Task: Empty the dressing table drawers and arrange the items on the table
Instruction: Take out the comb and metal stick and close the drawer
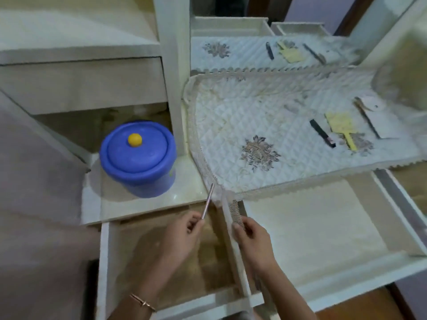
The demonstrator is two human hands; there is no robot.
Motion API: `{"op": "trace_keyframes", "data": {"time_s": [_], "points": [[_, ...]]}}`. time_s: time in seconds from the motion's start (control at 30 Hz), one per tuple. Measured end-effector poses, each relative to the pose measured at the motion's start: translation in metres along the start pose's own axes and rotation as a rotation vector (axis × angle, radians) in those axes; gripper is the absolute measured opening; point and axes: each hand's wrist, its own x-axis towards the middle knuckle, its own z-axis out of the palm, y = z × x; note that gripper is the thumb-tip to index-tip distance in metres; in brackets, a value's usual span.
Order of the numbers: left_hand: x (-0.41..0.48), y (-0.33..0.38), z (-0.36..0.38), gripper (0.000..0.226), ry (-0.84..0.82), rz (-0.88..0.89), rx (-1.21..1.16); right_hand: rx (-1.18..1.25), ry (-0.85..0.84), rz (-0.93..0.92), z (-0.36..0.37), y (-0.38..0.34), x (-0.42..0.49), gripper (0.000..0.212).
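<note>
My left hand (pixel 182 234) grips a thin metallic stick (pixel 207 200) that points up toward the table's edge. My right hand (pixel 253 239) pinches a brown fine-toothed comb (pixel 238 213). Both hands hover over the open left drawer (pixel 161 262), whose wooden bottom looks bare. A wider drawer (pixel 312 229) stands open to the right, lined pale. On the quilted white table cover (pixel 242 116) lie a black stick-like item (pixel 322 133), a yellow paddle-shaped brush (pixel 342 128) and a long thin dark tool (pixel 367 118) at the right.
A blue lidded tub (pixel 138 158) with a yellow knob stands on a low shelf at the left. Above it is a shut drawer front (pixel 80 84). A mirror (pixel 265 49) behind the table repeats the items. White paper (pixel 379 121) lies at the far right.
</note>
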Motion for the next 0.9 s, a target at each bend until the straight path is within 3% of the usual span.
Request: {"op": "trace_keyframes", "data": {"time_s": [0.2, 0.47, 0.6, 0.9], "points": [[0.068, 0.083, 0.044, 0.005, 0.087, 0.073, -0.059, 0.109, 0.209, -0.003, -0.087, -0.012, 0.066, 0.009], [0.159, 0.151, 0.110, 0.011, 0.136, -0.033, -0.129, -0.011, 0.225, -0.001, -0.171, -0.011, 0.182, 0.028], [0.199, 0.166, 0.136, 0.005, 0.183, -0.099, -0.080, -0.029, 0.207, 0.001, -0.189, -0.009, 0.231, 0.028], [0.218, 0.165, 0.154, 0.022, 0.209, -0.113, -0.001, -0.223, 0.244, -0.103, -0.180, 0.017, 0.259, 0.027]]}}
